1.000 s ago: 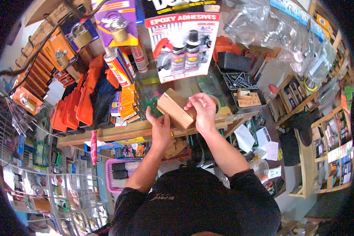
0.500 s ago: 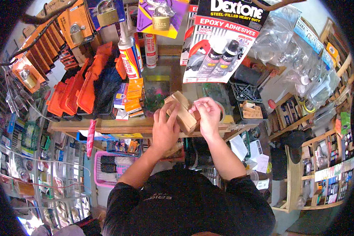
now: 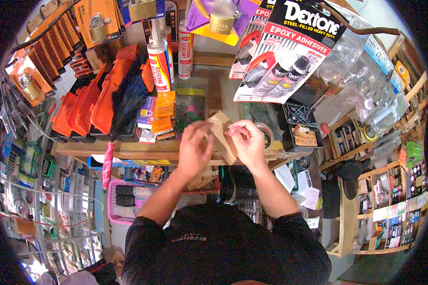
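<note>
A small brown cardboard box (image 3: 221, 135) lies slantwise at the near edge of the glass-topped counter, between my two hands. My left hand (image 3: 195, 145) is beside its left side, fingers curved and thumb apart; motion blurs the fingertips, and nothing shows in the hand. Over the box's right side, my right hand (image 3: 248, 142) has thumb and fingers pinched together. Whatever small thing is in that pinch is too small to name. Just behind the right hand, a tape roll (image 3: 270, 136) is partly hidden.
Orange plastic bins (image 3: 104, 102) and small orange boxes (image 3: 163, 116) line the counter's left. Sealant tubes (image 3: 159, 64) stand farther back. Carded epoxy packs (image 3: 285, 57) and padlocks (image 3: 98, 31) hang overhead. A black tray of screws (image 3: 297, 114) sits right. A pink basket (image 3: 113, 202) stands below.
My left hand has come off the box's top and shifted slightly left. The right hand has moved slightly left and nearer the box, still pinched. The view has shifted a little.
</note>
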Motion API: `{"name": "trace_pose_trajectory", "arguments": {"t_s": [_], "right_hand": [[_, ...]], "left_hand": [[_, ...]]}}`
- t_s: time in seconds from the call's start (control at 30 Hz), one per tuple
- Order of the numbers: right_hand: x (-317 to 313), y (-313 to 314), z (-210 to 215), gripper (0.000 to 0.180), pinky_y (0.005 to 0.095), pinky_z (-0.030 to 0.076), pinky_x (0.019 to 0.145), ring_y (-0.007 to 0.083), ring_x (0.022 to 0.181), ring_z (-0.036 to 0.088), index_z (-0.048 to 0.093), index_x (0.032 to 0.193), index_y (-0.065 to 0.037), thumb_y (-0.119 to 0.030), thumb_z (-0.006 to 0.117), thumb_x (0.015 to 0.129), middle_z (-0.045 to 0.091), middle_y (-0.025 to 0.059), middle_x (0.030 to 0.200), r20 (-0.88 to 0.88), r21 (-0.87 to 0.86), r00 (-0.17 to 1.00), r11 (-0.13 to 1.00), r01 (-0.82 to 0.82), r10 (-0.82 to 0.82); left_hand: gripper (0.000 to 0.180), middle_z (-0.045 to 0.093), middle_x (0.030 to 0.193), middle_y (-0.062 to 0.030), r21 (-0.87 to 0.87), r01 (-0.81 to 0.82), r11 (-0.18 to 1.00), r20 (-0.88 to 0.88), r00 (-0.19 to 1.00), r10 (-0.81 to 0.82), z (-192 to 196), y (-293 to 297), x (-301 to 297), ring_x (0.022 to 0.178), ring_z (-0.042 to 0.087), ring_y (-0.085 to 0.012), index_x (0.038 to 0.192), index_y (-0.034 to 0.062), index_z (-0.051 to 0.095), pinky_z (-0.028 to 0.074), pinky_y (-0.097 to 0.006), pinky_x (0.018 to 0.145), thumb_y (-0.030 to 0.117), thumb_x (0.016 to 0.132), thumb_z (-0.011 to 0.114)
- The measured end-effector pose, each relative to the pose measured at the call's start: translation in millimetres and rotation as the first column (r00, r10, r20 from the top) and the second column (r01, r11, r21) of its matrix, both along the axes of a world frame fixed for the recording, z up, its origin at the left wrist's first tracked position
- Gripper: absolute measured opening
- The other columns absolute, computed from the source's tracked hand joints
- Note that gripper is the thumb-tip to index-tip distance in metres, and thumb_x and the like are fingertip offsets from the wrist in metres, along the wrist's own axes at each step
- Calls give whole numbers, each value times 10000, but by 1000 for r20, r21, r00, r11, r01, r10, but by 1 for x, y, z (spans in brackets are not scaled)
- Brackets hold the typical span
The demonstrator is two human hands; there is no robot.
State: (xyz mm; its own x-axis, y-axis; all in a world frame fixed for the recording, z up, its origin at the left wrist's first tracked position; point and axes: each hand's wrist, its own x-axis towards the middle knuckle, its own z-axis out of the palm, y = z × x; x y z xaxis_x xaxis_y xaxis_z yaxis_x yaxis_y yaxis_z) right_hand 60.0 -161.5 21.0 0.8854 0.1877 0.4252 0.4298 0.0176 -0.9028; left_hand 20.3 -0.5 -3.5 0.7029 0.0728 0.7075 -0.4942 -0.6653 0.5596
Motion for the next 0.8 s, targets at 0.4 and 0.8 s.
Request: {"name": "trace_pose_trajectory", "arguments": {"t_s": [0.4, 0.8], "right_hand": [[4, -3, -8, 57, 235, 488, 686, 91, 783, 633, 612, 885, -15, -31, 627, 832, 681, 51, 841, 2, -56, 1000, 998, 7, -7], [8, -1, -12, 75, 237, 487, 672, 95, 751, 632, 621, 877, -19, -40, 649, 810, 676, 47, 807, -38, -23, 999, 1000, 16, -17]], "left_hand": [[170, 649, 817, -159, -93, -80, 992, -119, 990, 69, 10, 9, 47, 729, 646, -298, 889, -6, 664, 520, -355, 677, 124, 779, 678], [336, 557, 1106, -223, 74, 29, 997, -185, 983, -15, 10, 7, 42, 1030, 555, -362, 1121, 72, 634, 469, -405, 892, 117, 788, 628]]}}
